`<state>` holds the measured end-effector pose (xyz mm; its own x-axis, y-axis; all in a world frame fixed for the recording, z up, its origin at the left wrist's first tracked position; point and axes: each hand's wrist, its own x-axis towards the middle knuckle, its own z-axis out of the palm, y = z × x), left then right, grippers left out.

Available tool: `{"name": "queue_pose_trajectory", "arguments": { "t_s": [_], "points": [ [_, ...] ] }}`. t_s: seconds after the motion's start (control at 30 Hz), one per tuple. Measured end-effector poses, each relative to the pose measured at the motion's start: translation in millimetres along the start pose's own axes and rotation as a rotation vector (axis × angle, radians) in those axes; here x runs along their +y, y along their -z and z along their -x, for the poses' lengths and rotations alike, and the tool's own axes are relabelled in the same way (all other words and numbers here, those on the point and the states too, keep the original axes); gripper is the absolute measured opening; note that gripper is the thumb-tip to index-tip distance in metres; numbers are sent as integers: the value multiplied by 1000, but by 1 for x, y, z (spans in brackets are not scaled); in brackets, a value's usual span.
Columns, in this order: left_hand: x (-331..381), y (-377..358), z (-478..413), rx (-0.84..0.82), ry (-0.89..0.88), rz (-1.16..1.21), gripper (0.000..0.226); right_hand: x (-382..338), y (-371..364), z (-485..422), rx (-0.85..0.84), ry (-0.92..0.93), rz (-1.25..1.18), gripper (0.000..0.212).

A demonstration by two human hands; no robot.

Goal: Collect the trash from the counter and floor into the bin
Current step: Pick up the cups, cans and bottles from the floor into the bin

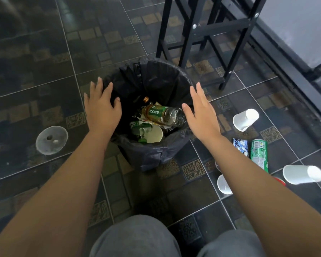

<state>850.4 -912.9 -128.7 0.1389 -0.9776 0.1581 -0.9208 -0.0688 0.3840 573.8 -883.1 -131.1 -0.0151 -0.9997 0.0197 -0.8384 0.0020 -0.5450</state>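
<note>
A bin (156, 71) lined with a black bag stands on the tiled floor in front of me. Inside lie a plastic bottle (163, 114) with a green label, a paper plate and other scraps. My left hand (102, 110) hovers over the bin's left rim, fingers spread, holding nothing. My right hand (202, 112) hovers over the right rim, flat and empty. On the floor to the right lie three white cups (246, 119) (302, 174) (223, 184), a green can (259, 154) and a blue wrapper (240, 145). A clear dome lid (51, 140) lies on the left.
Black metal stool legs (208, 34) stand just behind the bin. A dark rail (285, 58) and wall run along the right. My knees in grey trousers (137, 238) are at the bottom edge. Something red (281, 180) peeks out beside my right forearm.
</note>
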Motion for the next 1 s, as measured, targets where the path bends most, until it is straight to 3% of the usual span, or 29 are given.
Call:
{"name": "queue_pose_trajectory", "arguments": {
  "t_s": [0.17,0.4,0.73,0.9,1.0],
  "points": [
    [33,-3,29,-29,-95,-103,47,19,8,19,29,14,-61,61],
    [119,-13,74,-158,-295,113,53,87,31,63,57,-85,37,60],
    [223,-90,124,-335,-753,-170,54,182,40,115,11,-394,173,58],
    [224,-161,136,-527,-689,-283,55,227,23,106,-111,-452,248,62],
    [224,-197,131,-598,-633,-278,58,251,16,95,-171,-372,351,65]
  ]
}}
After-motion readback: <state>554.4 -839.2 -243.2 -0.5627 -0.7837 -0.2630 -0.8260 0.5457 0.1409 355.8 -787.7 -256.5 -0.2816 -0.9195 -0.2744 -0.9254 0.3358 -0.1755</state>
